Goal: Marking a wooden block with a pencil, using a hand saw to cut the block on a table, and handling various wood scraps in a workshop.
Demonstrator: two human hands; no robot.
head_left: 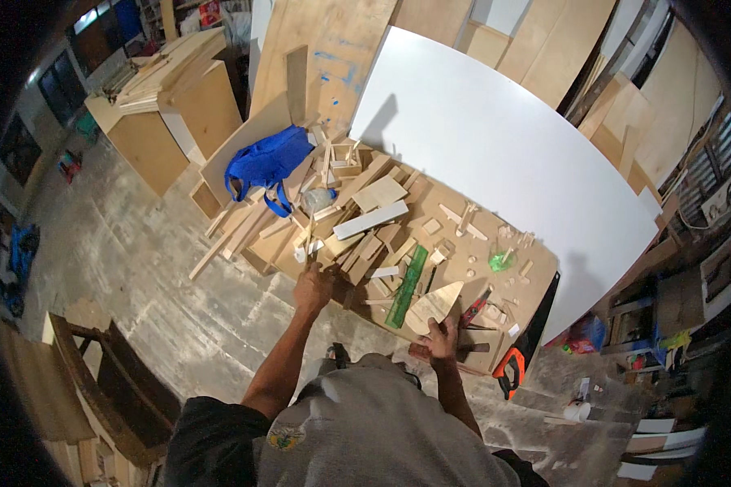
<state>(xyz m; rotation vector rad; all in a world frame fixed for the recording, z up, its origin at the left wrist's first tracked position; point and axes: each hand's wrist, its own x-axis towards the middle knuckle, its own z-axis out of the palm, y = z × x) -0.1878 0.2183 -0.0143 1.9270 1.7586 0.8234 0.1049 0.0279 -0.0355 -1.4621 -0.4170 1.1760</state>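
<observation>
Pointed board [436, 305], pale wood: over bench [471, 261] near its front edge, broad lower end gripped in right hand [442, 341] fingers, tip facing away. Left hand [313, 287]: fingers curled round slim stick [309, 235], beside offcuts [380, 194]. Green strip [407, 286]: between both hands.

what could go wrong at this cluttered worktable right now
The orange-handled saw juts past an edge of the worktable, so a bump might knock it off. Offcuts are heaped beside the left hand and could slide. Long wood strips stick out over the left side and may get snagged.
</observation>
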